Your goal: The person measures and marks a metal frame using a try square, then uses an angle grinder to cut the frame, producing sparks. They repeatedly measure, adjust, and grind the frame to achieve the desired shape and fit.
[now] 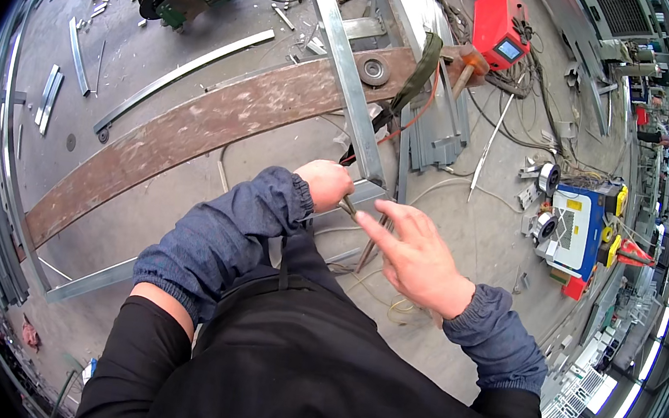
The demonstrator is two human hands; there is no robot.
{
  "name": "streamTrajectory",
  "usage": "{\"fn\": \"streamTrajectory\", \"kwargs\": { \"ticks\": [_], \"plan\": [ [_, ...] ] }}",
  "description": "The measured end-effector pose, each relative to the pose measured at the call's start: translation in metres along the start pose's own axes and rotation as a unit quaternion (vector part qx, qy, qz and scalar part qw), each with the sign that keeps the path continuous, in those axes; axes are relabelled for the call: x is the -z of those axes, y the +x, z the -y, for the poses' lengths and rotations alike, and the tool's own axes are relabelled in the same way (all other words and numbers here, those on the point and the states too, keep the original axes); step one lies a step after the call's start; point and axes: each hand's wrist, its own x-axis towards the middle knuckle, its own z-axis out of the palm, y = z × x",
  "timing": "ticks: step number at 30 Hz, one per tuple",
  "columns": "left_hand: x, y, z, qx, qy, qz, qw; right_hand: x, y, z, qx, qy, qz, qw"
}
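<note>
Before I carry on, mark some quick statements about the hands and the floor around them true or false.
1. The left hand is spread flat. False: it is curled, with a narrow olive-coloured piece showing beside it.
2. The right hand is opened out, not clenched. True.
3. Blue-grey sleeve covers reach both wrists. True.
4. The red box with a screen is at the picture's left. False: the red box is at the upper right.
5. A round disc lies on the long brown board. True.
</note>
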Motion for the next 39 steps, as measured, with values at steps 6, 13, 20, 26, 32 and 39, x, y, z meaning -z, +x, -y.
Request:
{"fn": "streamTrajectory", "kwargs": {
  "ticks": [6, 13, 20, 26, 32, 39],
  "plan": [
    [0.000, -0.013, 0.003, -0.001, 0.006, 0.012, 1.000, -0.022, 0.009, -0.002, 0.041, -0.100, -0.092, 0.990],
    [0.002, -0.006, 0.003, 0.001, -0.003, -0.002, 1.000, -0.012, -0.003, 0.011, -0.164, 0.038, -0.093, 0.981],
    [0.002, -0.001, 0.000, -0.001, -0.006, -0.004, 1.000, -0.012, 0.002, -0.010, 0.077, -0.068, -0.090, 0.991],
    [-0.003, 0.003, 0.000, -0.006, -0.006, -0.011, 1.000, -0.018, 0.010, 0.001, -0.294, 0.188, 0.036, 0.937],
    [-0.003, 0.003, 0.002, -0.005, -0.010, -0.010, 1.000, 0.001, -0.012, 0.011, -0.245, 0.311, -0.037, 0.917],
    [0.003, 0.004, -0.001, -0.007, -0.007, -0.006, 1.000, -0.019, -0.002, -0.008, -0.004, -0.069, -0.048, 0.996]
  ]
}}
